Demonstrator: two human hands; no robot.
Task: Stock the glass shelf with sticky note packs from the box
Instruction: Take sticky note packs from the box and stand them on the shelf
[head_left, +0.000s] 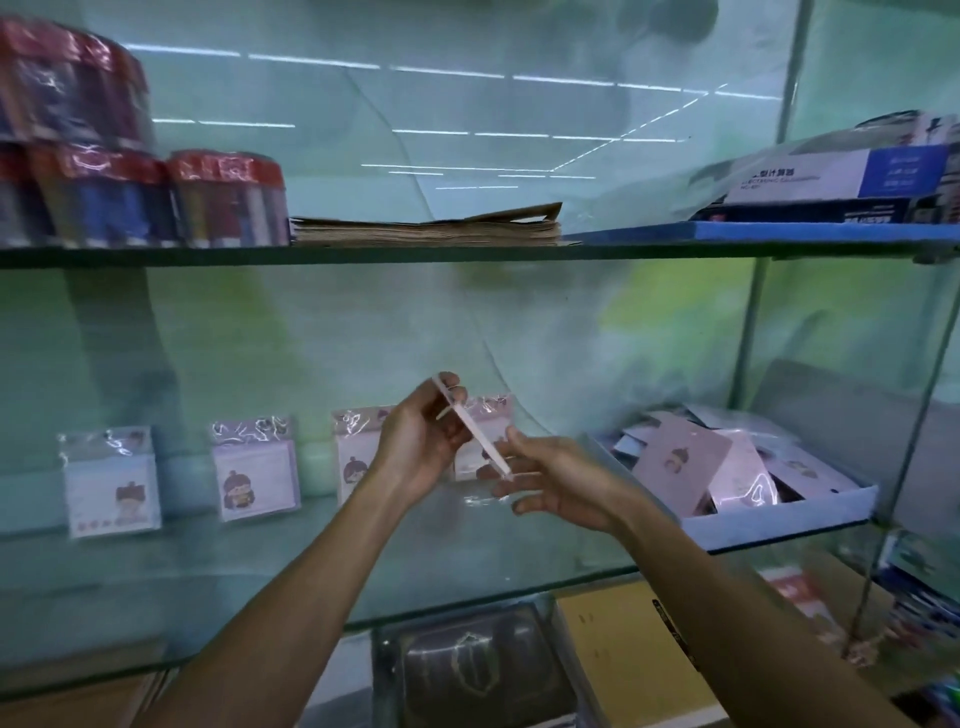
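On the upper right, a white-and-blue carton (836, 179) bears small print too blurred to read. Four sticky note packs stand along the glass shelf (467, 566), the leftmost (111, 480) far left. The left hand (418, 447) pinches a fifth pack (475, 428) edge-on above the shelf; the right hand (558, 480) touches it with relaxed fingers. The blue box (779, 512) lies right.

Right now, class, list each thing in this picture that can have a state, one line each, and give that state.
left hand: grips the upper end of a pack.
right hand: fingers relaxed, touching the pack's lower end.
held pack: tilted, edge-on, above the shelf.
standing packs: upright in a row against the back.
box: open, packs piled loosely inside.
glass shelf: partly stocked.
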